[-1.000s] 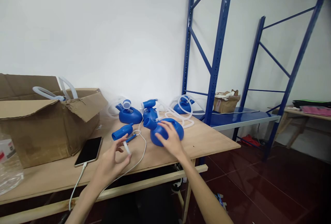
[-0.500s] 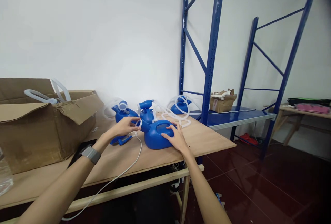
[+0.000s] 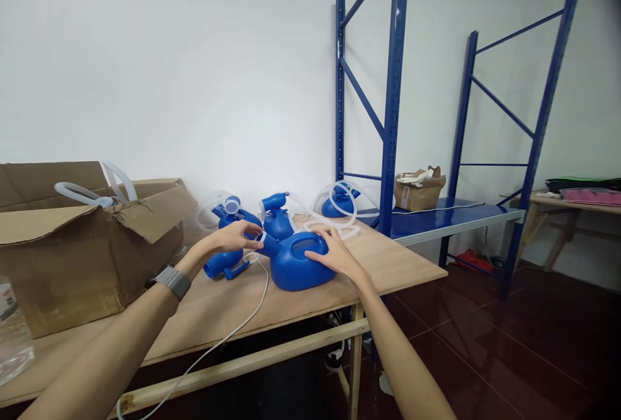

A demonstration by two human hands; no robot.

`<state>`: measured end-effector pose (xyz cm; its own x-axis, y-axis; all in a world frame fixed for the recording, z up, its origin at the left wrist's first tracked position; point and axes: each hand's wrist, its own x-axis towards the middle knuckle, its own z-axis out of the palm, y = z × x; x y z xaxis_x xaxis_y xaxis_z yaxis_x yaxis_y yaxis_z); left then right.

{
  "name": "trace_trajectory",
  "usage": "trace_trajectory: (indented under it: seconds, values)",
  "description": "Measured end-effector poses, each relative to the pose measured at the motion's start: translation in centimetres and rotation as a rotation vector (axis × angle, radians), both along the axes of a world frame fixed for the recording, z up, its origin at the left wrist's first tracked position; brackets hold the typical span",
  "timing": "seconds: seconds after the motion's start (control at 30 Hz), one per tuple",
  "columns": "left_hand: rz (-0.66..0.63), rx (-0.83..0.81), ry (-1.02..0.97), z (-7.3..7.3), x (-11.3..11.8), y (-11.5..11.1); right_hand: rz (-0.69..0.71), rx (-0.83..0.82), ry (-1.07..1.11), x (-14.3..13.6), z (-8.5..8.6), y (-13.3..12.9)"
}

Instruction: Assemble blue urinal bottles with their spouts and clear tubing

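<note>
A blue plastic jug [image 3: 295, 271] with a loop handle stands on the wooden table, its spout tilted up to the left. The fingers of my left hand [image 3: 239, 236] are closed on the white-rimmed mouth of that spout. My right hand [image 3: 334, 253] grips the jug by its handle and right side. Just behind are more blue jugs, one in the middle [image 3: 279, 222] and one further left [image 3: 233, 211]. Left of the jug, under my left hand, a blue piece [image 3: 226, 265] lies on the table.
An open cardboard box [image 3: 87, 258] with clear tubing stands at the left, a clear bottle [image 3: 12, 336] before it. Another blue jug [image 3: 339, 201] with coiled tubing [image 3: 330, 216] sits at the back. A white cable [image 3: 233, 332] hangs over the table's edge. Blue racking [image 3: 395, 96] rises at the right.
The view has shifted slightly. The jug's spout has turned a little to face more away from the camera, and my right hand has moved a bit up around the handle.
</note>
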<state>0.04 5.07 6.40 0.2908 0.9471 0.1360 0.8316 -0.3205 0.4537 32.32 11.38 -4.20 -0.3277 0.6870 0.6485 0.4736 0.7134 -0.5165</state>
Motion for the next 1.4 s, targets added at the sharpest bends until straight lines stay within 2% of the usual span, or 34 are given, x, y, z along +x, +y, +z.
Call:
trace_trajectory:
  seconds: [0.13,0.27,0.33,0.43,0.5,0.57,0.67,0.77,0.9,0.97,1.03,1.13,1.2,1.3,1.4]
  values:
    - [-0.017,0.03,-0.06,0.3,0.5,-0.5,0.011,-0.077,-0.074,-1.1,2.0,0.3]
    - [-0.02,0.036,-0.078,-0.1,2.4,-1.2,0.107,-0.129,-0.055,-2.1,2.0,0.1]
    - [-0.066,0.044,-0.144,-1.0,3.7,-1.3,0.157,-0.143,-0.032,-2.2,1.7,0.0]
    - [-0.103,0.078,-0.402,-2.9,5.2,-1.2,0.131,-0.164,-0.023,-2.4,1.5,0.1]
    - [-0.117,0.069,-0.573,-3.9,5.6,-1.0,0.116,-0.167,-0.03,-2.4,1.5,0.1]
    - [-0.126,0.063,-0.661,-4.4,5.7,-1.1,0.132,-0.165,-0.035,-2.5,1.7,0.1]
    - [-0.118,0.103,-0.568,-4.1,5.9,-2.2,0.187,-0.152,-0.023,-2.5,1.8,0.1]
    - [-0.113,0.223,-0.381,-3.6,6.3,-4.6,0.262,-0.144,0.001,-2.6,2.1,0.4]
    - [-0.192,0.334,-0.326,-3.4,6.6,-7.3,0.392,-0.186,-0.017,-2.9,2.6,1.4]
    - [-0.213,0.35,-0.317,-3.6,6.7,-7.4,0.433,-0.228,-0.016,-3.1,2.7,1.9]
    - [-0.203,0.322,-0.382,-3.9,6.6,-6.5,0.428,-0.265,-0.006,-3.3,2.7,2.2]
    - [-0.109,0.278,-0.598,-4.5,6.1,-4.1,0.382,-0.308,-0.002,-3.6,2.4,2.2]
    - [0.036,0.32,-0.634,-4.8,5.2,-2.5,0.342,-0.308,0.01,-3.7,2.2,2.1]
    - [0.346,0.408,-0.432,-5.2,2.3,-1.0,0.234,-0.265,0.021,-3.5,1.8,2.4]
    - [0.629,0.368,-0.063,-6.2,-1.9,-0.7,0.087,-0.2,0.021,-3.2,1.4,3.2]
